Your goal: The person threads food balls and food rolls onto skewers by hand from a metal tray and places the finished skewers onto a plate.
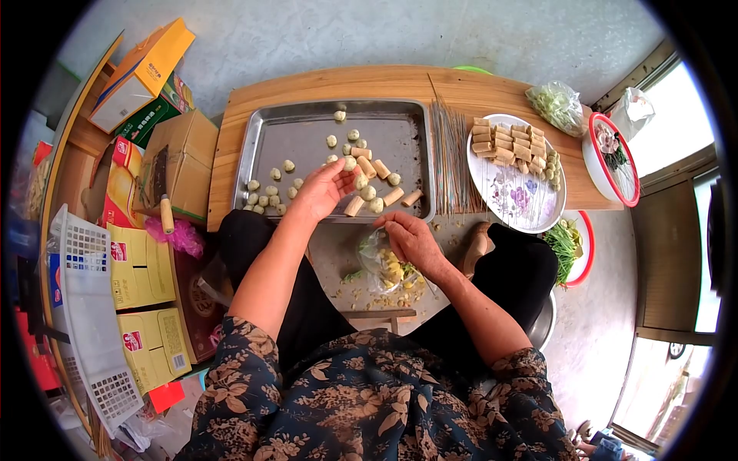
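Note:
Over the front part of a metal tray, my left hand has its fingers bent around a pale green ball at the fingertips. Several more balls and tan cylinders lie on the tray, some right beside these fingers. My right hand is closed in a pinch just off the tray's front right corner; what it holds is too thin to make out. Below it is a clear plastic bag with yellowish pieces. Thin metal skewers lie right of the tray.
An oval plate holds stacked tan cylinders and balls. Bagged greens and a red-rimmed bowl stand at the right. Another bowl with greens sits lower. Boxes, a wooden-handled knife and a white basket are left.

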The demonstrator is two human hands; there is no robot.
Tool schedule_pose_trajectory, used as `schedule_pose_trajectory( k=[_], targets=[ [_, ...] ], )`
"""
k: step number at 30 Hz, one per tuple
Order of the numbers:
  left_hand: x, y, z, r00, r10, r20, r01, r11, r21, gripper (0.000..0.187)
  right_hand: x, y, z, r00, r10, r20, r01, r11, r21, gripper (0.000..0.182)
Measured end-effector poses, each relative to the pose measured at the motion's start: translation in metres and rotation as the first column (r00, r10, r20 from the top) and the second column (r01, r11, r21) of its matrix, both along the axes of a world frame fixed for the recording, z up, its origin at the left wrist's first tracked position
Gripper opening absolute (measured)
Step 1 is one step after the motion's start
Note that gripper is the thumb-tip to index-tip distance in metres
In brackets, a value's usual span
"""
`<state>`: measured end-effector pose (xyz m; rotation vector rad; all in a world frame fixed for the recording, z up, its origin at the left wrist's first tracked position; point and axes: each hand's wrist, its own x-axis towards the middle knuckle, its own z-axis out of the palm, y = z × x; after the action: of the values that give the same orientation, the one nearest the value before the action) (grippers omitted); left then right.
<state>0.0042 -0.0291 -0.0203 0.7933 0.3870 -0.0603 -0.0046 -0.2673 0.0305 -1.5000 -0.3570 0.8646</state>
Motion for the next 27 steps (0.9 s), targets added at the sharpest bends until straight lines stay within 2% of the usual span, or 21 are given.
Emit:
schedule_pose_trajectory(
  k=[15, 21, 24, 26, 27],
  targets=[
    [-0.001, -0.012, 0.008, 0.996, -0.055, 0.067, 0.054, 0.999, 0.005, 0.029, 0.001, 0.003, -0.008, 0.998, -0.050, -0.039, 0.053, 0.997, 0.057, 0.018],
    [-0.003, -0.016, 0.030, 0.972, -0.116, 0.205, 0.107, 0.993, 0.052, 0.033, 0.004, 0.000, -0.013, 0.995, -0.083, -0.053, 0.085, 0.995, 0.052, 0.019],
    [-0.006, -0.018, 0.036, 0.953, -0.140, 0.270, 0.122, 0.989, 0.081, 0.038, 0.006, -0.001, -0.021, 0.995, -0.094, -0.023, 0.095, 0.994, 0.063, 0.020],
    [-0.006, -0.022, 0.042, 0.955, -0.104, 0.278, 0.102, 0.995, 0.020, 0.046, 0.007, -0.002, -0.027, 0.993, -0.120, -0.006, 0.120, 0.988, 0.095, 0.020],
    [-0.004, -0.016, 0.028, 0.957, -0.123, 0.261, 0.117, 0.992, 0.037, 0.049, 0.007, -0.003, -0.031, 0.989, -0.149, 0.004, 0.148, 0.983, 0.108, 0.020]
  ],
)
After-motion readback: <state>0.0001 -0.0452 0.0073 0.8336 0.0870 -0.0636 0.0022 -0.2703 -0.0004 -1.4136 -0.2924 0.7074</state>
